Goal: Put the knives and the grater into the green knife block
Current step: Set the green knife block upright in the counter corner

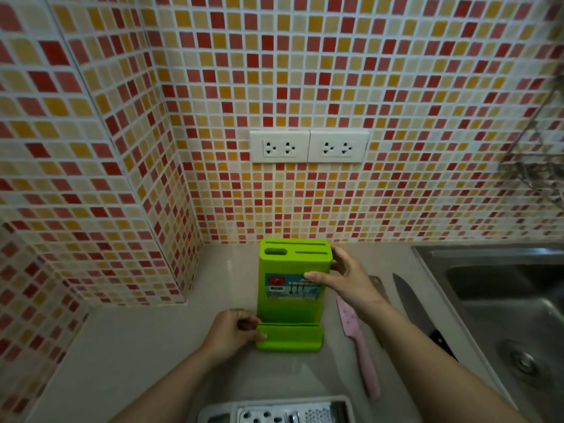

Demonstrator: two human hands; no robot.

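Note:
The green knife block (290, 309) stands upright on the counter near the corner, its top slots empty. My left hand (235, 332) grips the left end of its low front base. My right hand (345, 277) holds its upper right side, thumb on the label. To the right of the block lies a pink knife (358, 346), blade pointing away. Further right lies a steel knife with a dark handle (410, 303), partly hidden by my right forearm. A third reddish blade (378, 285) peeks out behind my right wrist. The flat metal grater (293, 415) lies at the bottom edge.
A steel sink (500, 294) with a drain is set into the counter on the right. Tiled walls close the back and left; two double sockets (309, 147) sit above the block. A wire rack (540, 166) hangs at the upper right. Beige counter (137, 346) spreads to the left.

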